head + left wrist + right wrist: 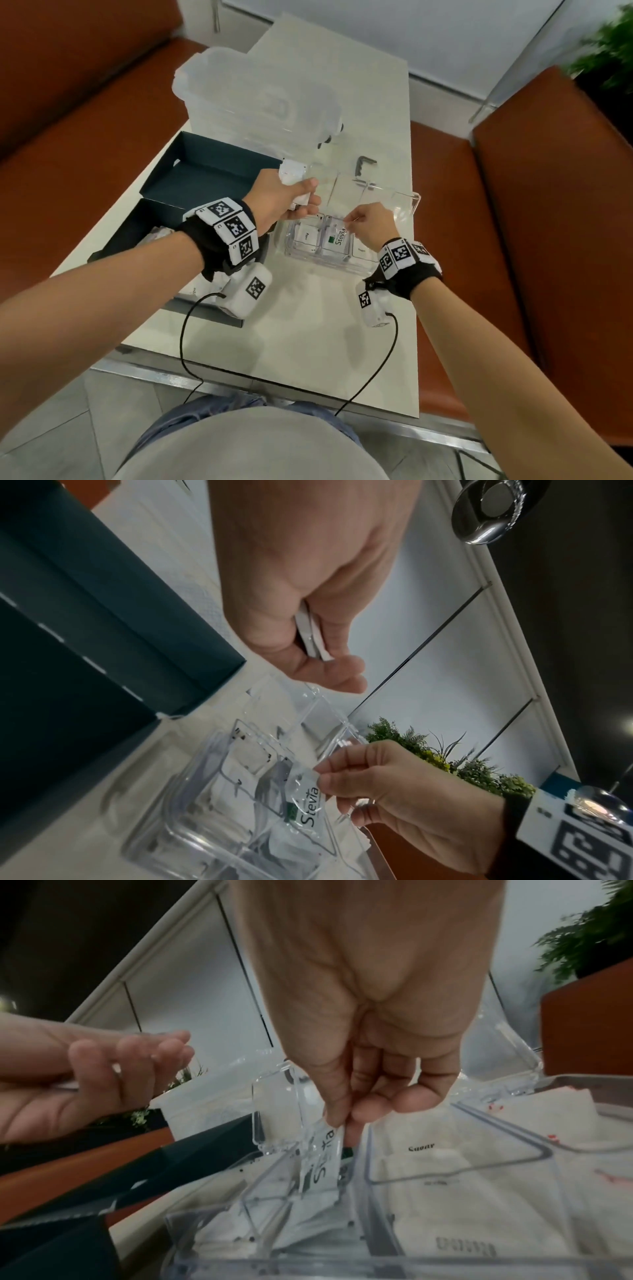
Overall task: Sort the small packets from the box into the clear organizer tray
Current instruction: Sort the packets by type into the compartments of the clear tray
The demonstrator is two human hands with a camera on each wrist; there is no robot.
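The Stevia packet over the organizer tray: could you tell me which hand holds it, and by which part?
The right hand pinches the Stevia packet by its top edge, between thumb and fingertips, its lower end down in the clear organizer tray's middle compartment.

bare forearms, each wrist wrapped in a black fabric wrist strap [416, 279] ringed with white square blocks bearing black-and-white fiducial markers [233, 228] — under each wrist hangs a white rounded camera housing [248, 291] with its own marker, trailing a thin black cable [183, 342] toward a light grey shirt [246, 445] and blue-grey trousers.
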